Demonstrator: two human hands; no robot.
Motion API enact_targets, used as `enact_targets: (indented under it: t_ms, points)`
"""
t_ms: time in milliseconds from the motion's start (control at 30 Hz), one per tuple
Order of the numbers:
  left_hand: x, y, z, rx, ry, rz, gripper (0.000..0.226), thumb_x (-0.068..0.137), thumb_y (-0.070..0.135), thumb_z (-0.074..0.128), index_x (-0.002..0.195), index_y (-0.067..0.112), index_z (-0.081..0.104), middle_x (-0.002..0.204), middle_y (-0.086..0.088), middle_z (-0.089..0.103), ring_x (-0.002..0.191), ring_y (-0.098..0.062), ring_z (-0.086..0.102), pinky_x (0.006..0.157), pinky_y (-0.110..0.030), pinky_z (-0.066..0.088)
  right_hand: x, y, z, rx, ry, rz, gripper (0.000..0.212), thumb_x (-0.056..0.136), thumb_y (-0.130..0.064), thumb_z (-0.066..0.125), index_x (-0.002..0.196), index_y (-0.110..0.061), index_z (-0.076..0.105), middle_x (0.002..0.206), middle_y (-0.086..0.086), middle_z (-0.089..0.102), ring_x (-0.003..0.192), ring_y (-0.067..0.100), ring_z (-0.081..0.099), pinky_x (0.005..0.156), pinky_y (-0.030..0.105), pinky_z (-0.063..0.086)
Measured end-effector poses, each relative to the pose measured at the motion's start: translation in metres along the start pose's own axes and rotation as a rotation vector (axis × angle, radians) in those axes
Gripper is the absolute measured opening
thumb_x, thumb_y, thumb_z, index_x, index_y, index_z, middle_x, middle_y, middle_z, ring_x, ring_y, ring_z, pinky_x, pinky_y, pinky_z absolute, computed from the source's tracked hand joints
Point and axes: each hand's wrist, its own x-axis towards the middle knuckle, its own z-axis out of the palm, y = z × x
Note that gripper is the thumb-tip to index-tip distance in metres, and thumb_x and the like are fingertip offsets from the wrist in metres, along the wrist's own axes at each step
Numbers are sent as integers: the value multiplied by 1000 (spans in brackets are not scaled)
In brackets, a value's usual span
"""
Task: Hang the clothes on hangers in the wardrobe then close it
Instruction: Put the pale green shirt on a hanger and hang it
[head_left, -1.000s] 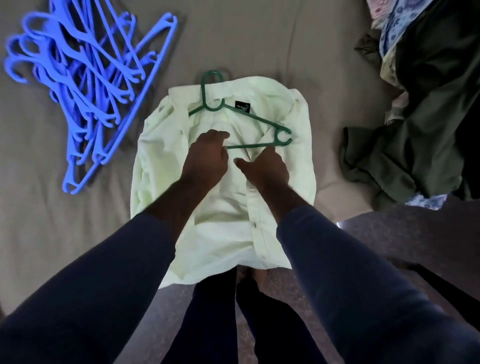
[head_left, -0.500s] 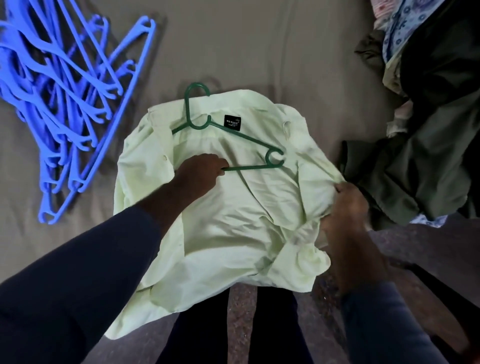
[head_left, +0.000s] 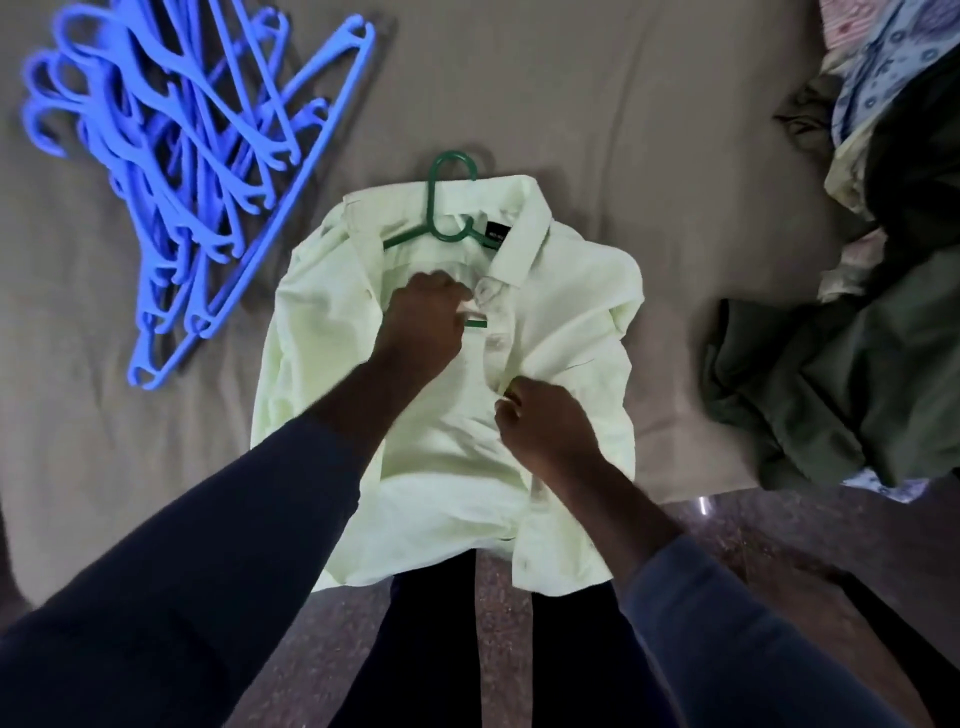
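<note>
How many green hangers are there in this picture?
1. The green hanger sits inside the pale shirt at centre, hook sticking out above the collar. The tangled pile at upper left is all blue. Others could hide under the clothes heap at right.

Bed (head_left: 571, 78): grey-brown sheet (head_left: 649, 171), lightly creased, fills upper view.
Floor (head_left: 779, 545): speckled brown stone, polished; small bright glint (head_left: 702, 505) beside bed edge.
Dark strip (head_left: 883, 603): lies aslant on floor, lower right.
Light: dim.
</note>
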Motion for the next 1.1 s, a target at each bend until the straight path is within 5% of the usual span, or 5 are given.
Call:
enact_targets:
  t_ms: [167,300,500,667,1100]
  points:
    - [-47,-32,-31,-358,539,-357,20,85,13,65,103,5,63,99,-11,63,88,-28,60,81,-27,44,1,-9,-13,140,127,-5,35,90,-33,64,119,-16,55,107,4,64,97,23,63,82,33,48]
    - [-66,-45,-19,-520,199,-728,57,79,42,77,122,12,54,103,-1,61,90,-20,62,77,-20,41,5,-26,-5,195,196,-48,36,90,-39,67,116,-16,60,107,-1,64,89,11,61,75,24,40]
    - [-61,-30,-1,-239,-44,-563,67,87,16,58,148,19,29,123,-13,59,108,-34,60,89,-39,47,34,-38,19,111,219,118,55,81,-43,73,119,-13,46,119,7,52,105,30,59,82,39,49]
    - [-76,-11,10,353,-311,-129,53,99,15,40,150,19,27,119,-6,58,101,-26,66,73,-33,47,51,-31,26,-64,168,207,39,80,-9,59,116,-9,43,120,13,50,109,37,58,74,35,41]
    - [-44,-24,18,-304,-89,-304,29,94,20,57,121,11,62,113,-13,68,108,-31,60,90,-37,45,55,-36,38,-119,199,157,56,88,-58,63,118,-12,52,118,8,59,109,31,60,83,36,45]
